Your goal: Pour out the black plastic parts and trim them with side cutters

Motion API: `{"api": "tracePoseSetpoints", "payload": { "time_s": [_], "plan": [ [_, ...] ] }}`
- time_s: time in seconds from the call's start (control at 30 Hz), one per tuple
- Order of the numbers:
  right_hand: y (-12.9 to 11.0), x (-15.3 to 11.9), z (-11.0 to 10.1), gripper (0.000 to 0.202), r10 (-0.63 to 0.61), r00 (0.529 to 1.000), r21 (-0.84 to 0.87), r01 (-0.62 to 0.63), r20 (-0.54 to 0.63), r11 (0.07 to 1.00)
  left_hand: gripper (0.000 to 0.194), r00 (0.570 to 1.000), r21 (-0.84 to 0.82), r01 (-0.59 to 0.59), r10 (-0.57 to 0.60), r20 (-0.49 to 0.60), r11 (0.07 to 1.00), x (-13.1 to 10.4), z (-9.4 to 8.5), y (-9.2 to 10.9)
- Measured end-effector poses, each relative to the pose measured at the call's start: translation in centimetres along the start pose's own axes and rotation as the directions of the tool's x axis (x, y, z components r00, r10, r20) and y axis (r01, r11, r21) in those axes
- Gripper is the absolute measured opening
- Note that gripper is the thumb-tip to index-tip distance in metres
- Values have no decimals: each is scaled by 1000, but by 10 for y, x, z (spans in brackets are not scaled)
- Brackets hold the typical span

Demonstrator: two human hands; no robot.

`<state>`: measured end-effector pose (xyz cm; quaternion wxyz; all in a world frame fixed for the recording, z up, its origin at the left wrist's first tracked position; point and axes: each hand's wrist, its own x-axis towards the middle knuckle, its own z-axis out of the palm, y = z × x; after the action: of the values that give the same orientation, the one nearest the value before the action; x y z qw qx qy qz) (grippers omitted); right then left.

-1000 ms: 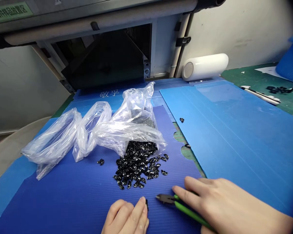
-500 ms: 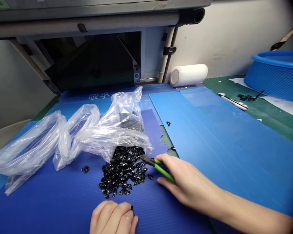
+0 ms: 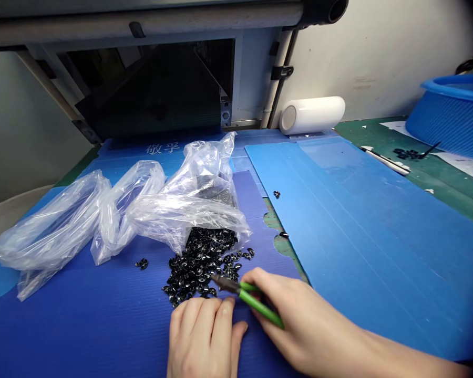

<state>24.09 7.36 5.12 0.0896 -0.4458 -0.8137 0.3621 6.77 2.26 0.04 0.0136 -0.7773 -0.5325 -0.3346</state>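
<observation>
Where dark blue corrugated sheets (image 3: 82, 325) cover the bench below a grey machine (image 3: 153, 79), the right hand (image 3: 295, 320) grips green-handled cutters (image 3: 246, 297) at the black parts pile (image 3: 205, 262) near the front edge; the left hand (image 3: 203, 338) rests curled, its hold unclear.

Left hand (image 3: 205, 338) lies palm-down, fingers seemingly curled; right hand (image 3: 295, 320) clenched.

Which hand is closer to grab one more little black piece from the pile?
Left, probably. The left hand lies empty-looking with fingertips at the pile of black pieces. The right hand is busy holding the green-handled cutters.
</observation>
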Motion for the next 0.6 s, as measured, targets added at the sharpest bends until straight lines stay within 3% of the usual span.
{"api": "tracePoseSetpoints", "payload": {
  "time_s": [0.07, 0.2, 0.3, 0.47, 0.6],
  "plan": [
    [3, -4, -12, 26, 61, 997, 31, -60, -41, 998, 17, 999, -5, 34, -33, 22, 999, 7, 4, 5],
    [18, -15, -26, 16, 93, 990, -90, -103, -106, 991, 20, 995, 47, 71, -74, 69, 996, 15, 11, 9],
    [25, -25, -24, 17, 80, 993, -210, -96, -82, 973, 19, 993, 45, 55, -59, 103, 997, 13, 13, 8],
    [22, -30, -19, 26, 111, 994, -356, -102, 5, 929, 18, 998, 20, 7, -8, 63, 1000, 6, 9, 9],
    [22, -30, -19, 29, 43, 999, -476, -45, -16, 878, 16, 996, 14, 79, -79, 50, 997, 8, 13, 17]
  ]
}}
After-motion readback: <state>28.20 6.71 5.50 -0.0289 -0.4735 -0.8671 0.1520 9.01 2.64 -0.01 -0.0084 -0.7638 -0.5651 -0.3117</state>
